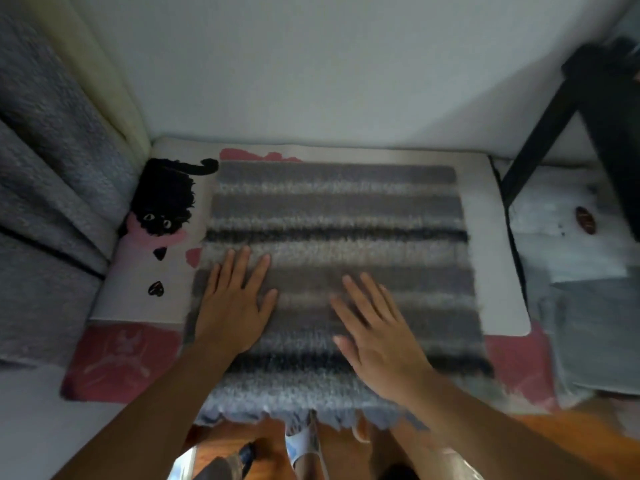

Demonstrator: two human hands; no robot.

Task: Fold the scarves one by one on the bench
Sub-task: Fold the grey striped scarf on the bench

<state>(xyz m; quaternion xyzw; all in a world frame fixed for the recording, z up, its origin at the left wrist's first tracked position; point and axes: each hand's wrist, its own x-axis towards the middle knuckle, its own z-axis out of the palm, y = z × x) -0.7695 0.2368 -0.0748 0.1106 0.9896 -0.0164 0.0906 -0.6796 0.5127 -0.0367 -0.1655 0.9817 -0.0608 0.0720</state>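
Both the left hand [232,308] and right hand [375,336] lie flat, fingers straight and spread, on the fuzzy grey-striped woollen scarf [363,216] spread across the cat-print cushioned counter [498,271], apparently smoothing it before a fold.

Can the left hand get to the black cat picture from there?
Probably yes. The left hand lies flat on the scarf near its left edge, and the cat is just beyond that edge on the cushion, with nothing between them.
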